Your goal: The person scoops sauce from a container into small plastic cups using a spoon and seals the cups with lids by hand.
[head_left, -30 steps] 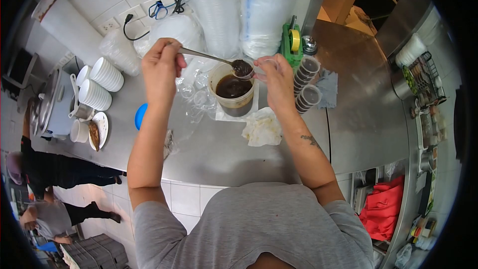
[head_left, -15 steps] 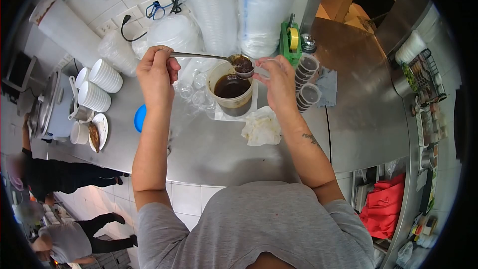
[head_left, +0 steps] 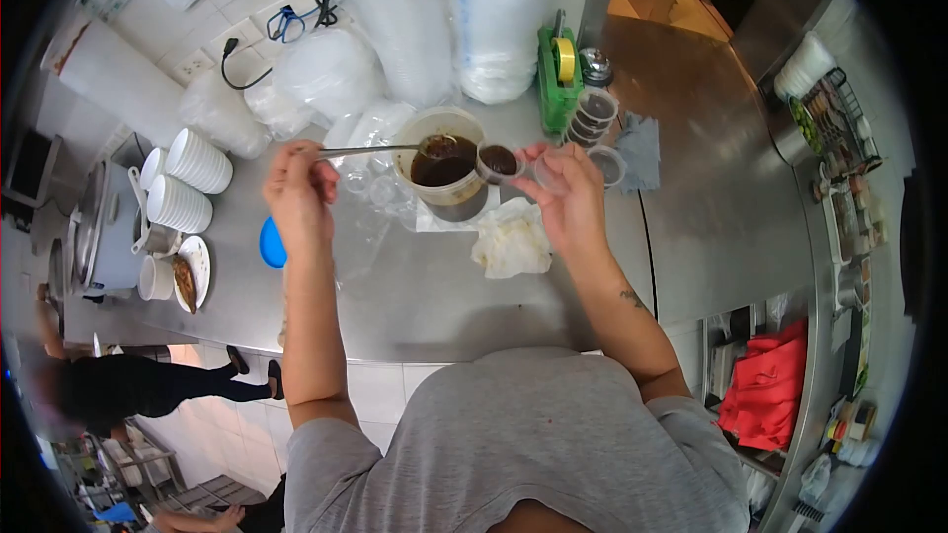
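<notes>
My left hand [head_left: 300, 183] is closed around the handle of a long metal spoon [head_left: 370, 150]. The spoon's bowl is over the dark sauce [head_left: 444, 170] inside a tall plastic tub [head_left: 456, 205]. Just right of the tub's rim, my right hand [head_left: 568, 195] grips a small clear sauce cup [head_left: 497, 164] with dark sauce in it. A clear round lid [head_left: 551, 176] also appears to be in the fingers of that hand. Beyond it stand stacked filled cups [head_left: 594, 114], with another clear cup or lid [head_left: 608, 166] partly behind my fingers.
A crumpled, stained paper towel [head_left: 512, 239] lies before the tub. A green tape dispenser [head_left: 559, 79] and a grey cloth [head_left: 639, 153] are at the right. White cups [head_left: 182, 195], a plate [head_left: 197, 274] and a blue lid [head_left: 273, 243] sit left. Two people are at the far left.
The spoon has moved left, away from the small cup and back over the tub. My right hand has moved right and lower with the filled cup. The view has shifted slightly.
</notes>
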Available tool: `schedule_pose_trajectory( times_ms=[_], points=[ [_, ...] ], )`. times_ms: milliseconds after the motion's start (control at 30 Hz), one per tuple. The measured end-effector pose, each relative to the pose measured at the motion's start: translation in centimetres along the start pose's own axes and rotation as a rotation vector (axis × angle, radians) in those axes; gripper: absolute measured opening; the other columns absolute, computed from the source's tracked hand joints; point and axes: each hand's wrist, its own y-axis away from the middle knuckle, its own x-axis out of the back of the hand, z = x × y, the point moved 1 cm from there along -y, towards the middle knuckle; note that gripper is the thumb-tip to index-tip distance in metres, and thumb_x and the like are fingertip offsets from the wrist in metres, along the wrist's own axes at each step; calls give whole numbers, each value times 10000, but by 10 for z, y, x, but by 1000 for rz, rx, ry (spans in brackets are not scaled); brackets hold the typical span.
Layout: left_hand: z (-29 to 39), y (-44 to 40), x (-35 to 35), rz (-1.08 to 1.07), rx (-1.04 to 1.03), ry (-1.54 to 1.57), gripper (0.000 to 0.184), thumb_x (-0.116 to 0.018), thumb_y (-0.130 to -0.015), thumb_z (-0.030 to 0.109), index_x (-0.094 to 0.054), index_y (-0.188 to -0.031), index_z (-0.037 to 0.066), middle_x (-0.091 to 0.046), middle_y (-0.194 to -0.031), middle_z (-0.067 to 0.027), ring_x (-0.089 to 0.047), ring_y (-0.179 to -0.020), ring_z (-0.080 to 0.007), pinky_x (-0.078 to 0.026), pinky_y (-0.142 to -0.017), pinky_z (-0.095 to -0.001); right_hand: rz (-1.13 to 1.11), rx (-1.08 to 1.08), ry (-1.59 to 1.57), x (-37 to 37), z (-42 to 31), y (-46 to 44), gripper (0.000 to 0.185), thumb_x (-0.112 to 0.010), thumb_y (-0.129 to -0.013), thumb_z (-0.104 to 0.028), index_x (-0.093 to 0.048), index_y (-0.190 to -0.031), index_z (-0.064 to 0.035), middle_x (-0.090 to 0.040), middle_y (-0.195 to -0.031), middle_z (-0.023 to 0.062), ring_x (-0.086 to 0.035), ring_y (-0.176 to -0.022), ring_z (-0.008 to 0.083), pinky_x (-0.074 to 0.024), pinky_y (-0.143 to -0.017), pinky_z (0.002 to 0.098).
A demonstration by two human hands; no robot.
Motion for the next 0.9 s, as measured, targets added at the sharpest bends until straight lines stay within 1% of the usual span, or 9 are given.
schedule_pose_trajectory(
  times_ms=[200,300,400,467,533,600,733,833,900],
  points=[
    [-45,22,-18,-251,98,-134,176,-561,-928,159,-574,-991,-5,-603,-718,-74,-500,-527,-94,-397,-471,-229,17,-41,142,58,37,49,59,-501,-904,-45,-477,-850,-40,-544,-997,102,-584,-972,213,-529,-825,409],
    [-41,45,-22,-140,-12,-348,189,-574,-911,123,-556,-1039,-16,-618,-842,-79,-534,-619,-108,-423,-500,-238,49,-75,271,88,62,64,66,-492,-917,-57,-479,-858,-30,-542,-1000,99,-580,-969,193,-539,-819,382],
    [-68,74,1,-237,-330,-672,326,-642,-838,78,-521,-1126,-17,-599,-942,-79,-559,-718,-125,-449,-564,-240,59,-100,291,99,72,69,64,-476,-922,-63,-483,-884,-13,-545,-1010,101,-576,-961,175,-541,-809,353],
    [-77,110,-10,-535,-173,-797,459,-712,-743,55,-518,-1155,0,-569,-994,-107,-579,-804,-198,-481,-647,-288,53,-97,302,98,71,70,64,-473,-923,-64,-486,-896,-7,-548,-1011,102,-574,-953,170,-536,-806,340],
    [-94,134,-31,-727,-366,-800,524,-751,-684,74,-528,-1155,13,-533,-1015,-139,-567,-887,-278,-493,-718,-350,54,-97,333,92,66,72,68,-471,-923,-66,-489,-908,-3,-554,-1007,102,-573,-939,163,-531,-796,322],
    [-110,145,-43,-789,-259,-789,560,-780,-675,91,-534,-1171,6,-523,-1016,-146,-562,-903,-301,-498,-731,-357,10,-66,369,99,72,70,91,-498,-930,-108,-496,-897,-24,-555,-998,95,-573,-962,181,-515,-807,339],
    [-138,145,-50,-763,-375,-792,523,-779,-658,92,-565,-1126,5,-525,-1018,-147,-556,-924,-317,-497,-758,-367,-8,-81,470,104,78,67,115,-505,-947,-136,-526,-914,-28,-560,-954,75,-563,-925,167,-487,-787,309],
    [-141,148,-51,-741,-383,-825,504,-767,-639,100,-576,-1097,14,-520,-1023,-138,-546,-936,-318,-496,-761,-380,-168,189,1212,96,59,69,242,-525,-958,-214,-527,-865,9,-563,-928,79,-499,-751,126,-443,-654,287],
    [-140,150,-52,-719,-457,-861,502,-745,-622,111,-572,-1087,33,-507,-1026,-126,-539,-939,-314,-500,-738,-388,-185,170,1007,103,60,68,309,-520,-964,-266,-542,-842,17,-559,-866,76,-480,-699,140,-414,-624,296]
  ],
)
